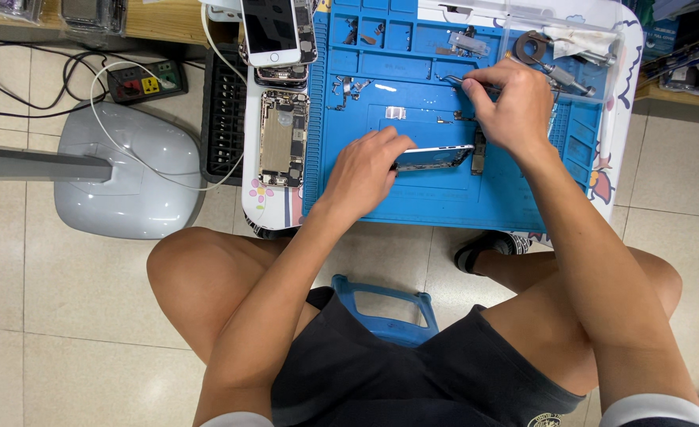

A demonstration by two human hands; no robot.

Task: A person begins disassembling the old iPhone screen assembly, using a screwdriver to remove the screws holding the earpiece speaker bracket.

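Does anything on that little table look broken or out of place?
Yes: an opened phone lies at the blue mat's left edge with its insides bare. Tiny loose parts are scattered on the mat. The left hand holds another phone tilted on edge.

My small white counter (627,47) stands on the tiled floor (65,316), and a blue work mat (515,198) covers most of its top. Tiny screws and metal parts (348,85) sit scattered over the mat's upper trays. On the bare strip to the left of the mat lies an opened phone body (283,138), with a white phone (269,30) face up above it. Down on the floor are a grey fan base (132,170) and a black power strip (145,81).
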